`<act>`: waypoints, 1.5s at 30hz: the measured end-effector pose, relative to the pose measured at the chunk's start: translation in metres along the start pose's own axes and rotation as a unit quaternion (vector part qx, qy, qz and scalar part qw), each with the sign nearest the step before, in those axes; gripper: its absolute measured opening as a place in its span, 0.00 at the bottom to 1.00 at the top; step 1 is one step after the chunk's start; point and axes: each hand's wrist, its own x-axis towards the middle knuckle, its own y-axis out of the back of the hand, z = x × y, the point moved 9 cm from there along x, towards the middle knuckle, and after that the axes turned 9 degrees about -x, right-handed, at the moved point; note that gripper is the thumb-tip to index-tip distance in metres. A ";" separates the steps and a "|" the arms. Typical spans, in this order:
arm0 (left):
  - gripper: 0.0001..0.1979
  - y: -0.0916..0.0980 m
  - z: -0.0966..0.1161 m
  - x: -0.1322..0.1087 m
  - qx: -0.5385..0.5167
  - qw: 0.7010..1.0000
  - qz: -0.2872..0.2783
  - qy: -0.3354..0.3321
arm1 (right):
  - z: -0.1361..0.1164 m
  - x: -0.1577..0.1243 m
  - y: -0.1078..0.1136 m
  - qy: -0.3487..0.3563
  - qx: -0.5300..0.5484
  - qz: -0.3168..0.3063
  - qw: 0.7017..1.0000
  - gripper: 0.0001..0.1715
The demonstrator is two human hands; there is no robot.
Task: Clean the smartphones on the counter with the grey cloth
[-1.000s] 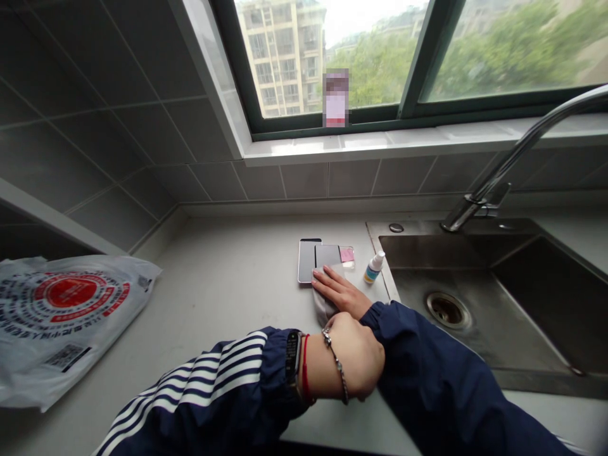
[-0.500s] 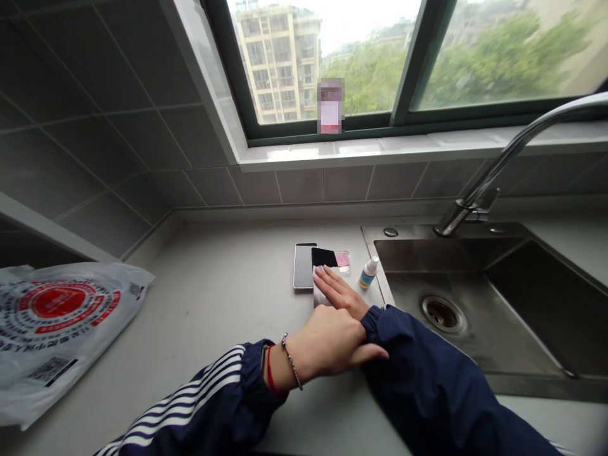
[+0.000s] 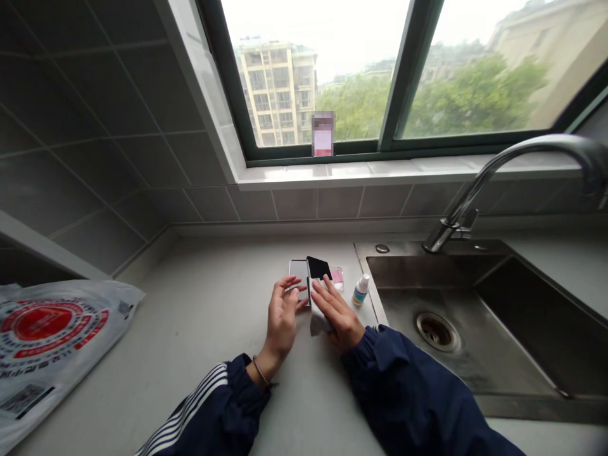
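Note:
My right hand (image 3: 336,315) lies with stretched fingers over a white wiping cloth (image 3: 319,325), holding it against a black-screened phone (image 3: 319,267). The lower part of that phone is covered by the cloth and fingers. My left hand (image 3: 284,316) is to the left of the cloth, fingers apart and slightly bent, holding nothing. Its fingertips are by a second, silver-edged phone (image 3: 297,268), which lies on the counter partly hidden by that hand; whether they touch it I cannot tell. A clear phone case (image 3: 337,277) with a pink patch lies to the right.
A small white spray bottle (image 3: 361,290) stands right of the phones, near the steel sink (image 3: 373,278). A chrome faucet (image 3: 456,202) curves over the sink. A printed plastic bag (image 3: 71,342) lies at the left on the white counter (image 3: 204,316). Behind is a window.
My left hand has left the right wrist area and moved left, beside the phones, with its fingers apart. My right hand stays on the cloth over the phone. The view has tilted up slightly.

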 end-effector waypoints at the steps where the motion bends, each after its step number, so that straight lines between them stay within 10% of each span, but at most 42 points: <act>1: 0.18 -0.002 -0.016 -0.001 -0.038 0.997 -0.004 0.063 | -0.003 0.001 0.002 0.003 0.007 0.005 1.000 0.39; 8: 0.36 -0.042 -0.056 -0.025 -0.306 0.894 -0.131 0.298 | -0.025 -0.004 -0.010 0.067 0.009 -0.055 0.996 0.32; 14: 0.40 -0.048 -0.058 -0.031 -0.336 0.859 -0.158 0.351 | -0.029 -0.006 -0.021 0.083 -0.052 -0.107 0.989 0.28; 24: 0.37 -0.035 -0.068 -0.028 -0.336 0.863 -0.128 0.355 | -0.029 -0.007 -0.031 -0.008 -0.132 -0.233 0.964 0.51; 36: 0.30 -0.018 -0.060 -0.019 -0.094 0.968 -0.153 0.177 | -0.007 -0.007 -0.015 -0.096 -0.188 -0.118 0.970 0.52; 45: 0.30 -0.023 -0.055 -0.023 -0.043 0.969 -0.173 0.173 | 0.000 -0.004 -0.006 -0.127 -0.188 -0.081 0.970 0.46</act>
